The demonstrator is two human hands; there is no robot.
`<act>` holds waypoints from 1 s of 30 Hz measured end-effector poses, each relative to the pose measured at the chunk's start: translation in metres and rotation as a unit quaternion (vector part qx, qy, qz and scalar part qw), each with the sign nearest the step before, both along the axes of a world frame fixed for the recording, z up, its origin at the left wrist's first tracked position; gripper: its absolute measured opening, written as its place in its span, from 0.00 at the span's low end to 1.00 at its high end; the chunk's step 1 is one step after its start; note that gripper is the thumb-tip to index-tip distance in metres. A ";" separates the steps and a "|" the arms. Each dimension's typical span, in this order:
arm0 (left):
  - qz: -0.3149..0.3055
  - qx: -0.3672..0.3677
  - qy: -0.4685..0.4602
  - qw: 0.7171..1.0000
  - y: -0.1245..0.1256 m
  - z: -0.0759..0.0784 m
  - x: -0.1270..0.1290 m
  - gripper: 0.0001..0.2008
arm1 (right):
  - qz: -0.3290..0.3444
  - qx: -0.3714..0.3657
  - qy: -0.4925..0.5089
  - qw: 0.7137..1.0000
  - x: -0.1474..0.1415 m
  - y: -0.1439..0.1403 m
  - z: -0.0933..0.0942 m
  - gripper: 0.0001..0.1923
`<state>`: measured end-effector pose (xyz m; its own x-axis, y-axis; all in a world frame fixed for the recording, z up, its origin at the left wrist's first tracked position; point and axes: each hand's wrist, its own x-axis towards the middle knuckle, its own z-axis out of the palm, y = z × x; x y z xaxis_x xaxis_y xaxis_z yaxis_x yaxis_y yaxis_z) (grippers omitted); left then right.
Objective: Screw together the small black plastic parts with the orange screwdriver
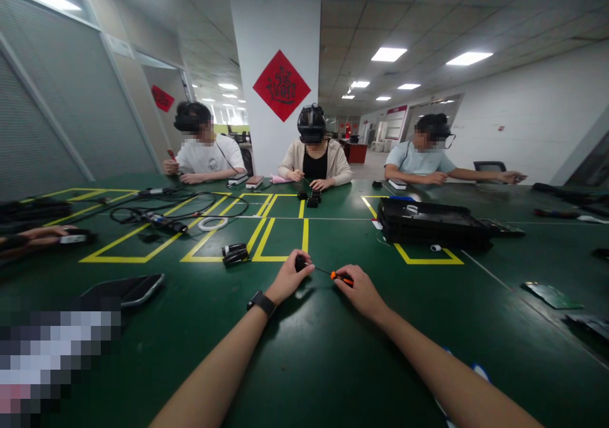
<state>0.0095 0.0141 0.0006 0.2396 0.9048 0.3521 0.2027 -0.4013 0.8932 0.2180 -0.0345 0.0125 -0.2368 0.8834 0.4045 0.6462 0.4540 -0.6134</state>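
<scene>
On the green worktop point(304, 352) we rest our left hand point(288, 280), fingers closed around a small black part point(301, 263), while our right hand point(362, 291) grips an orange-handled screwdriver point(339, 277) whose tip meets that part.

One head-worn camera looks forward and down across the green table point(333, 364), wide-angled.
</scene>
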 end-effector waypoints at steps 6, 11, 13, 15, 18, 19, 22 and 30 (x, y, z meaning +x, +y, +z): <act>0.004 -0.005 -0.007 1.000 -0.002 0.003 0.000 0.12 | 0.000 -0.010 0.003 1.000 0.000 -0.002 0.003 0.08; 0.004 -0.040 -0.031 0.999 -0.003 0.003 0.000 0.12 | 0.003 -0.015 0.004 1.000 0.000 -0.002 0.004 0.09; 0.003 -0.047 -0.040 0.998 -0.003 0.003 0.000 0.12 | 0.004 -0.013 0.004 1.000 0.000 -0.002 0.003 0.09; -0.004 -0.052 -0.051 0.997 -0.004 0.004 0.001 0.12 | 0.005 -0.010 0.003 1.000 0.000 -0.001 0.002 0.09; -0.013 -0.065 -0.076 0.995 -0.004 0.005 0.002 0.12 | 0.009 -0.006 -0.002 1.000 -0.001 -0.001 0.001 0.08; -0.014 -0.071 -0.088 0.994 -0.004 0.005 0.002 0.12 | 0.010 -0.005 -0.003 1.000 -0.001 -0.001 0.001 0.08; -0.013 -0.094 -0.129 0.987 -0.003 0.005 0.000 0.13 | 0.009 -0.006 -0.001 1.000 -0.002 -0.001 0.001 0.08; -0.009 -0.207 -0.323 0.924 0.004 0.001 -0.004 0.13 | -0.007 -0.016 0.035 0.999 -0.001 0.000 0.001 0.10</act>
<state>0.0056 0.0184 0.0011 0.1168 0.9918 0.0512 -0.4285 0.0038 0.9035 0.2174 -0.0347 0.0137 -0.1966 0.8992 0.3909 0.6070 0.4247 -0.6717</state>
